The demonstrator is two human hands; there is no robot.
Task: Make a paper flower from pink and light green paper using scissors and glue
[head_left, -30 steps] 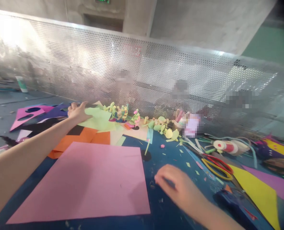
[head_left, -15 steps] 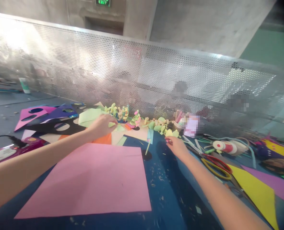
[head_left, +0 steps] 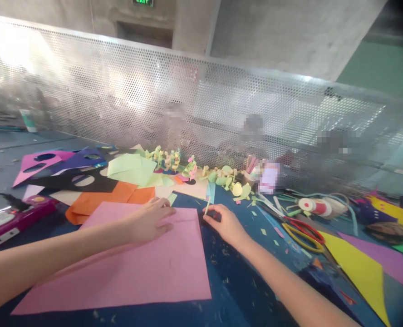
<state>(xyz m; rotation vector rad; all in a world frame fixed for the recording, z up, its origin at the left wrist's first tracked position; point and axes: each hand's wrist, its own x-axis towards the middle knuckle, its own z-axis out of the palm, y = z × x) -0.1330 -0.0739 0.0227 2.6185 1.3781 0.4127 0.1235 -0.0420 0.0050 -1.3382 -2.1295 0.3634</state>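
My left hand (head_left: 152, 221) is over the upper right part of a pink foam sheet (head_left: 133, 268), its fingers apart and nothing visible in them. Just past the sheet's right edge, my right hand (head_left: 223, 222) pinches a thin pale green stick (head_left: 207, 205) between thumb and fingertips. The stick stands nearly upright; the dark base under it is mostly hidden by my fingers. Behind the right hand lie a small pink scrap (head_left: 238, 202) and light green cut pieces (head_left: 237, 189).
Scissors (head_left: 303, 236) with red and yellow handles lie right, near a thread spool (head_left: 315, 206) and yellow sheet (head_left: 354, 268). At left are a purple power strip (head_left: 24, 222) and orange sheet (head_left: 109, 200). Small paper figures (head_left: 189, 169) stand before the perforated metal panel (head_left: 120, 91).
My left hand has come back from the green pieces to the pink sheet. My right hand has moved left and closed on the stick; the small pink piece it was at now lies on the table.
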